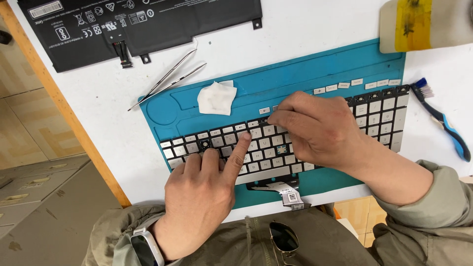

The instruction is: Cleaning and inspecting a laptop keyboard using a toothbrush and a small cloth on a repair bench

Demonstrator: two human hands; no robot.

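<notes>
Two bare hands work a loose laptop keyboard (295,133) lying on a blue mat (345,64) on a white table (305,24).

Head view: the left hand (202,197), loosely curled and holding nothing, presses its index fingertip on a key; the right hand (315,128) pinches at the keyboard's upper row, its catch hidden. Tweezers (167,79), a white wipe (217,97), a brush (443,120) and a black battery (143,24) lie near.
</notes>
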